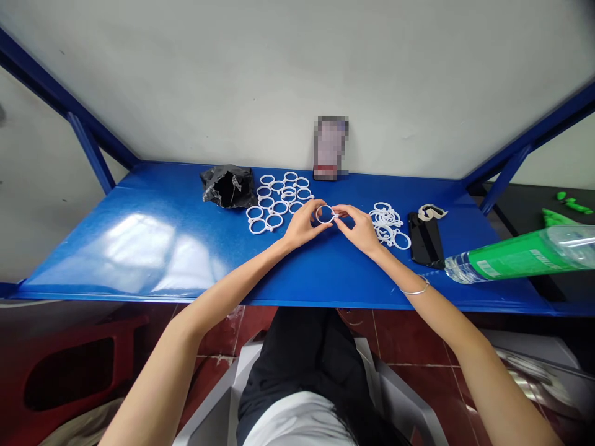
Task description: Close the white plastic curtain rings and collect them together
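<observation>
We saw a single white ring (324, 206) held above the blue bench (297, 272), between two bare hands. The left hand (303, 226) lay at the ring's left side, its grip narrowed on the hoop with the thumb below and the fingers above. The right hand (359, 230) met the ring's right side – its grip was pinched close at the small white tab there, though we could not tell exactly how the fingertips bore on it. A thin bracelet (417, 291) circled the right wrist, nearer to us than the ring.

To the left of the ring we found a spread of similar rings (289, 193), many lying flat and some touching or overlapping. Beyond that spread, farther left of the ring, sat a black bag (244, 186) with its crumpled mouth open. To the right of the ring we noted a tangled heap (385, 218) of more white rings, piled over one another. Past the heap, farther right of the ring, lay a black phone (426, 241) with a pale looped object (424, 215) at its far end; farther right again, a bottle (515, 257) with a green label rested on its side. Behind the ring, a blurred upright slab (330, 148) leaned on the pale wall (232, 80).
</observation>
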A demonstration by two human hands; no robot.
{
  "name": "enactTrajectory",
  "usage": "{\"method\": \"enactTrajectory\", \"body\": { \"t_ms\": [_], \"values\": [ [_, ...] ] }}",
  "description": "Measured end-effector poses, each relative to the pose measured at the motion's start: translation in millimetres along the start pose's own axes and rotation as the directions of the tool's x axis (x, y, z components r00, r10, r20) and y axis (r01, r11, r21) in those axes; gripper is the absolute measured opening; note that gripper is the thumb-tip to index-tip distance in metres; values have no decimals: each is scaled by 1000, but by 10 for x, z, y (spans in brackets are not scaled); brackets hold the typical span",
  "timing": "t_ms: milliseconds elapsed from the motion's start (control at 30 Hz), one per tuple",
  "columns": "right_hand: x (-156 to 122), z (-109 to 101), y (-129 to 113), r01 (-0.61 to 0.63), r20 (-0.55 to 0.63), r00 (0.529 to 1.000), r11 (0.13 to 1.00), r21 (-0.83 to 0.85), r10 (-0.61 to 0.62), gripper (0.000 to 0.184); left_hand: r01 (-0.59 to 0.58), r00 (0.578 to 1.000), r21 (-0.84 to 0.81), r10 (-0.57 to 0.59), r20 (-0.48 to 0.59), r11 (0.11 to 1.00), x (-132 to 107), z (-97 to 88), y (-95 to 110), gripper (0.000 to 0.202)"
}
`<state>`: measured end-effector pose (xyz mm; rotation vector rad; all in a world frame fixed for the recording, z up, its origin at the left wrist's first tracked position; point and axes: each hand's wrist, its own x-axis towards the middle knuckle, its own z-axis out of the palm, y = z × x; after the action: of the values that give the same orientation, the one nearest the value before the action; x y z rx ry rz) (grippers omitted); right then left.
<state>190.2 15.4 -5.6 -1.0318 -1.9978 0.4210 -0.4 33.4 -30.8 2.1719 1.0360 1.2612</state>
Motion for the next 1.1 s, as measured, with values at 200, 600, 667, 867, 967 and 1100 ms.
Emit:
{"method": "enactTrajectory", "body": {
  "t_ms": [200,600,667,867,967,1100],
  "values": [
    [4,-10,-18,-56,-4,998,998,30,56,19,36,999,-8,-36,1,999,4,-8,25,46],
    [9,-25,-40,-50,-24,998,998,24,50,16,29,999,0,-29,-27,1000,-4,-14,59,44],
    [9,-25,-33,-43,-28,999,999,29,44,15,31,999,-10,-31,-30,999,-3,-14,63,44],
    [8,-20,-22,-62,-26,998,998,32,63,20,37,999,-24,-38,-35,999,-5,-12,69,44],
    [7,-19,-21,-57,-25,998,998,27,57,23,44,999,-13,-44,-27,999,-7,-15,72,45],
    [6,-20,-22,-53,-26,998,998,25,54,25,37,999,-6,-37,-22,999,-7,-20,75,46]
  ]
}}
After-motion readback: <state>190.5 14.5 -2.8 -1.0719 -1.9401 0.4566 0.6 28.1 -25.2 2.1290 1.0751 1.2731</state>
